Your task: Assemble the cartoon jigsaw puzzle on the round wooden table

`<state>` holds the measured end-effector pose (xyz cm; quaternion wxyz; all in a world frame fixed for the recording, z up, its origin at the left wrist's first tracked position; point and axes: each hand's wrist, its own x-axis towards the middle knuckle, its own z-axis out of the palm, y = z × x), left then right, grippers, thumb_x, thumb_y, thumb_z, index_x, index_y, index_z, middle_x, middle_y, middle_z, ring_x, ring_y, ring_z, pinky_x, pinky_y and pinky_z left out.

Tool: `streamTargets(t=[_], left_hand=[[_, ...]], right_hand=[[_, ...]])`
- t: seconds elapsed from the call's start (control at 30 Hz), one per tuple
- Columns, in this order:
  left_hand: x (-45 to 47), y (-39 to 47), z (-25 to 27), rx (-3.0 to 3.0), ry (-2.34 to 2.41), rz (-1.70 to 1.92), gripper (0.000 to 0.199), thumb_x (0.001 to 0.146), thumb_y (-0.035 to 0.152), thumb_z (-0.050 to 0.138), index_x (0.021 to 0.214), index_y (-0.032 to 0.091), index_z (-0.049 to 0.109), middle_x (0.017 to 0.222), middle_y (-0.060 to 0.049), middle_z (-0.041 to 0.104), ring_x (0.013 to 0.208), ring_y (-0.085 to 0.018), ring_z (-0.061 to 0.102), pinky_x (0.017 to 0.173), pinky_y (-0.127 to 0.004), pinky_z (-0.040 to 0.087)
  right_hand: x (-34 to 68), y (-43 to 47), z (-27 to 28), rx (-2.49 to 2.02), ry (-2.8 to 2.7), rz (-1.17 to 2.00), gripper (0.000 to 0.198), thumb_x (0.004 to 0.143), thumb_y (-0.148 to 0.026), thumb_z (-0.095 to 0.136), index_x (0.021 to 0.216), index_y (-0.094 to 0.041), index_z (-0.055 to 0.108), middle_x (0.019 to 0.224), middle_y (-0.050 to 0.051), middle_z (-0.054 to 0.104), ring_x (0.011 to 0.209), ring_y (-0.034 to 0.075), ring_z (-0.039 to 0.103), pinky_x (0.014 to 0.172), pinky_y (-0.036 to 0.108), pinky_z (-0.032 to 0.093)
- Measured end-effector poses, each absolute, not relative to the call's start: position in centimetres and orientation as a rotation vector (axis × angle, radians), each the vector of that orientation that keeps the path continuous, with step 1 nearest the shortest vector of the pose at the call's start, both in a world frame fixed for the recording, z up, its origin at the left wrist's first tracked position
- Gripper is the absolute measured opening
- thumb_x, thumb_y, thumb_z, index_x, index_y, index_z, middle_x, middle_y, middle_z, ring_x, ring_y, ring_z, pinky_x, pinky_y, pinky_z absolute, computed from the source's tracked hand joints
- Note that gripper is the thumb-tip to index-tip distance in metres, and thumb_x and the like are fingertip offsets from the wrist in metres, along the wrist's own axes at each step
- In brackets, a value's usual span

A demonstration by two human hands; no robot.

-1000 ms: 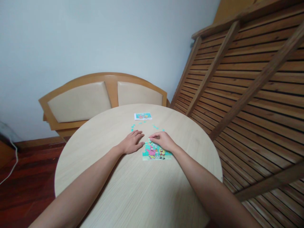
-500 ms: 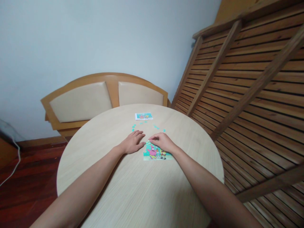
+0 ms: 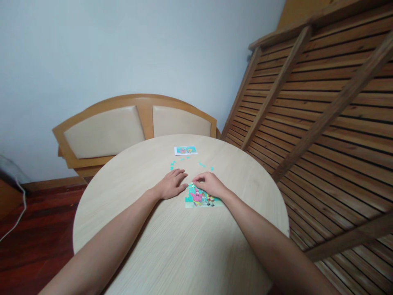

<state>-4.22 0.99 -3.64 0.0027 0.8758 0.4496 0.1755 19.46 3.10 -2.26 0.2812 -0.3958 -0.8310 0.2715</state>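
Observation:
A partly assembled jigsaw puzzle (image 3: 197, 198) with pink, yellow and turquoise cartoon figures lies flat on the table. My right hand (image 3: 209, 183) is over its upper right part and hides some of it. Thumb and forefinger pinch a small puzzle piece (image 3: 193, 184) at the puzzle's upper left edge; whether it is seated there I cannot tell. Palm down on the table, my left hand (image 3: 172, 183) rests just left of the puzzle with fingers stretched out, holding nothing. Loose turquoise puzzle pieces (image 3: 201, 164) lie scattered beyond both hands.
A picture card (image 3: 186, 150) with similar figures lies farther back on the round wooden table (image 3: 147, 254). Behind the table stands a padded headboard (image 3: 104, 131). A slatted wooden frame (image 3: 307, 123) leans along the right side.
Both hands stay almost in place. The piece under my right fingertips appears to have shifted very slightly.

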Motion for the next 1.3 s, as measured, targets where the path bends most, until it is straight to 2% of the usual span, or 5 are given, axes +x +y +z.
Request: streamTargets(t=[0.27, 0.77, 0.9, 1.13, 1.3], left_hand=[[-4.2, 1.1, -3.7, 2.757, 1.397, 0.561, 0.051, 0.098, 0.046, 0.048, 0.135, 0.011, 0.055, 0.146, -0.019, 0.05, 0.138, -0.031, 0.044, 0.118, -0.048, 0.033], [-4.1, 1.0, -3.4, 2.724, 1.395, 0.614, 0.048, 0.099, 0.047, 0.046, 0.133, 0.015, 0.056, 0.143, -0.017, 0.053, 0.135, -0.028, 0.046, 0.116, -0.047, 0.036], [-4.2, 1.1, -2.9, 2.708, 1.538, 0.609, 0.042, 0.101, 0.046, 0.04, 0.125, 0.017, 0.059, 0.138, -0.015, 0.057, 0.131, -0.028, 0.05, 0.113, -0.045, 0.039], [-4.6, 1.1, -2.4, 2.584, 1.806, 0.57, 0.033, 0.103, 0.041, 0.033, 0.1, 0.02, 0.059, 0.117, -0.011, 0.063, 0.113, -0.025, 0.06, 0.101, -0.043, 0.047], [-4.2, 0.6, -1.8, 2.661, 1.705, 0.543, 0.023, 0.1, 0.035, 0.039, 0.095, 0.021, 0.057, 0.109, -0.01, 0.065, 0.105, -0.025, 0.063, 0.095, -0.04, 0.049]], right_hand=[[19.3, 2.1, -1.0, -1.132, -2.326, 0.436, 0.014, 0.084, -0.028, 0.07, 0.092, -0.023, 0.079, 0.097, 0.005, 0.075, 0.097, 0.021, 0.066, 0.09, 0.033, 0.046], [19.5, 1.5, -0.4, -1.141, -2.39, 0.358, 0.013, 0.087, -0.03, 0.068, 0.093, -0.025, 0.077, 0.099, 0.003, 0.074, 0.1, 0.021, 0.064, 0.092, 0.035, 0.042], [19.8, 1.9, -0.4, -1.146, -2.385, 0.367, 0.014, 0.088, -0.031, 0.065, 0.095, -0.024, 0.076, 0.1, 0.004, 0.074, 0.1, 0.021, 0.065, 0.092, 0.034, 0.043], [22.2, 3.8, -1.1, -1.343, -2.249, 0.243, 0.025, 0.089, -0.026, 0.061, 0.112, -0.02, 0.071, 0.119, 0.008, 0.07, 0.114, 0.024, 0.061, 0.102, 0.038, 0.042], [24.3, 5.1, -1.8, -1.509, -2.212, 0.185, 0.038, 0.091, -0.028, 0.059, 0.127, -0.019, 0.065, 0.131, 0.011, 0.064, 0.121, 0.028, 0.057, 0.105, 0.041, 0.041]])
